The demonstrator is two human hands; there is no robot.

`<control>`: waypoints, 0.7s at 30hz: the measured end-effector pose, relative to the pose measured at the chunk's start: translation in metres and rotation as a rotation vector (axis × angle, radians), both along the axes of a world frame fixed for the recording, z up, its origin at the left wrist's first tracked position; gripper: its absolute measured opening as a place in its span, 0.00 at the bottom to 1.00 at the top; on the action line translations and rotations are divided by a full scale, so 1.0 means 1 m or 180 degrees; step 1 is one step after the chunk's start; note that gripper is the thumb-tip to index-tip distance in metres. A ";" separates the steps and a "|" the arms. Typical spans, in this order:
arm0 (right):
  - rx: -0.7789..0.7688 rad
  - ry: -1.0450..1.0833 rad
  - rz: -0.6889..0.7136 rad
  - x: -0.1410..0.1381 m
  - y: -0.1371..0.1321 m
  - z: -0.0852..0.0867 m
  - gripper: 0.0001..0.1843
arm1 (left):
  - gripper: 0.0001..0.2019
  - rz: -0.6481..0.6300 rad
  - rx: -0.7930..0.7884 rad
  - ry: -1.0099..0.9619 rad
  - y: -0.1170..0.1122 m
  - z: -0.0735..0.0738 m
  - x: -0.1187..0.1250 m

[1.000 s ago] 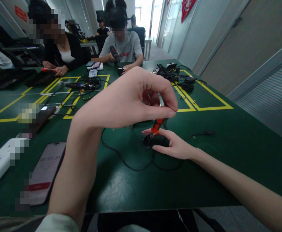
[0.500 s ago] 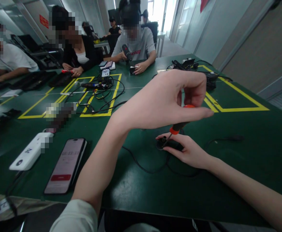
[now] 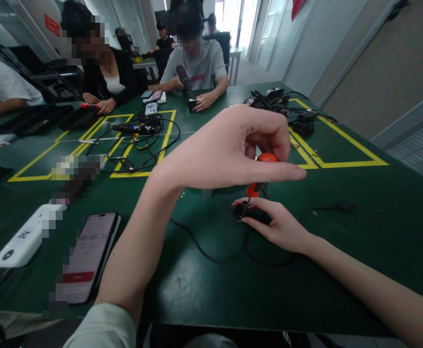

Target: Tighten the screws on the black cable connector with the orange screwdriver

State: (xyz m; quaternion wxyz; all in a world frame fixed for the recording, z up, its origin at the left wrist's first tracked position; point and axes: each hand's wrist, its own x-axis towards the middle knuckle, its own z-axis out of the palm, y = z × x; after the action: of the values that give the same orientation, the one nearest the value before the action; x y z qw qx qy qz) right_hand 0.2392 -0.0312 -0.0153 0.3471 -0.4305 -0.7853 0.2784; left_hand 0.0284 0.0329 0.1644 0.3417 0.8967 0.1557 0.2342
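My left hand (image 3: 229,150) is closed around the handle of a red-and-black screwdriver (image 3: 268,158), which points down. The shaft reaches a small black part with a round end (image 3: 239,211) on the table. My right hand (image 3: 278,223) pinches this part between thumb and fingers, keeping it against the tabletop. The rest of the part is hidden under my right palm. A thin black cable (image 3: 211,260) curves over the table beside and beneath my right hand. Exactly where the screwdriver's tip sits is too small to tell.
Left of my forearm lie a phone (image 3: 88,246) showing a timer and a white power bank (image 3: 26,237). Tangled black cables (image 3: 149,125) lie by yellow tape, more black parts (image 3: 269,99) at the far right. Across the green table (image 3: 204,295), a person (image 3: 196,63) holds a power tool.
The view has shifted slightly, so most things sit a little further left. The screwdriver stands more upright, and more of its red handle end shows. Both hands keep their grip.
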 end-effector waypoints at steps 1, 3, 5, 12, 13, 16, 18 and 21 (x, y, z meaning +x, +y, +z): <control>-0.0017 0.0017 0.0009 0.000 0.000 0.000 0.17 | 0.08 0.0001 -0.0017 0.0029 -0.001 0.001 -0.001; -0.0055 0.0052 0.0052 0.001 0.001 0.000 0.17 | 0.07 -0.0040 -0.0089 0.0162 -0.002 0.005 -0.005; -0.0093 0.0085 0.0100 0.001 0.001 0.001 0.17 | 0.08 -0.0030 -0.0129 0.0131 -0.002 0.007 -0.008; -0.0112 0.0136 0.0170 0.002 0.003 0.002 0.16 | 0.06 0.0213 -0.0060 -0.0024 0.003 0.002 -0.009; -0.0092 0.0130 0.0170 0.002 0.003 0.002 0.15 | 0.07 0.0229 -0.0041 -0.0053 0.003 0.001 -0.008; -0.0100 0.0103 0.0190 0.002 0.004 0.002 0.13 | 0.08 0.0237 -0.0049 -0.0132 0.002 -0.001 -0.006; -0.0127 0.0101 0.0214 0.001 0.004 0.003 0.12 | 0.06 0.0229 -0.0057 -0.0177 0.002 -0.002 -0.005; -0.0119 0.0125 0.0220 0.000 0.004 0.004 0.12 | 0.05 0.0048 -0.0010 -0.0210 0.002 -0.001 -0.004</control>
State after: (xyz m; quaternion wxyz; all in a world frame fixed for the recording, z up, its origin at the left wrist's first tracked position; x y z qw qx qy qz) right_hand 0.2396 -0.0269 -0.0109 0.3446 -0.4040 -0.7874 0.3132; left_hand 0.0247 0.0350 0.1634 0.3463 0.8868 0.1515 0.2660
